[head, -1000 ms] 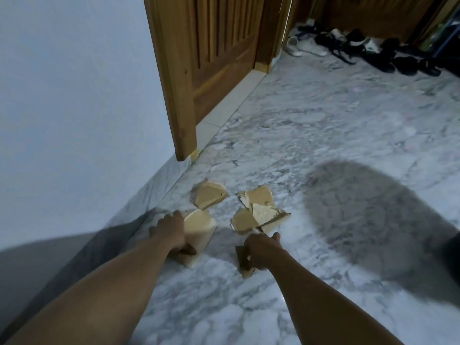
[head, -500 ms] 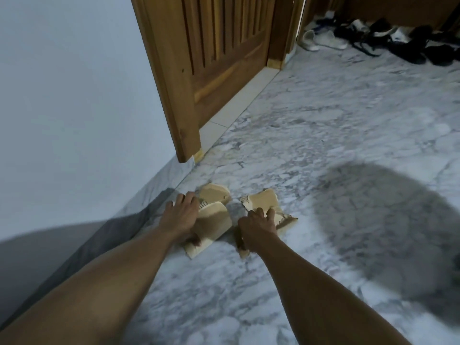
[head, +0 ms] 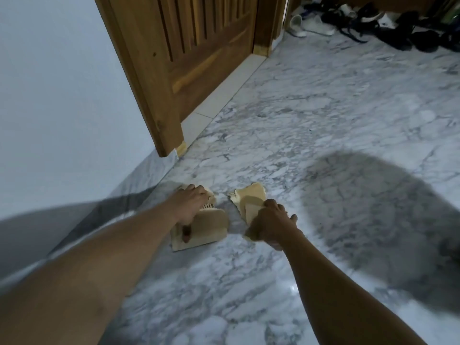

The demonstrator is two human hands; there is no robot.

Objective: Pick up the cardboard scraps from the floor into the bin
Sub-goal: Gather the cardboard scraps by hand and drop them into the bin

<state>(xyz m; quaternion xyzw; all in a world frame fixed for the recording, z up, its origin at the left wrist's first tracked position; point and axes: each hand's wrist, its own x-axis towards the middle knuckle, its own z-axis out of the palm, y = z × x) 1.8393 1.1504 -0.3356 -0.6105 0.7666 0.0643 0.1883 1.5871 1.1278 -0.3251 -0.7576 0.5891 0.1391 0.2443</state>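
Marble floor, left grip and right grip each curled round cardboard scraps beneath them, so squeeze the stacks tight before lifting.

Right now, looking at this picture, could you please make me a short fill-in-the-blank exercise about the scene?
The left hand and the right hand grip cardboard scraps lying on the marble ____.
The ____ hand is nearer the wall.
The door is made of ____.
Missing words: floor; left; wood.
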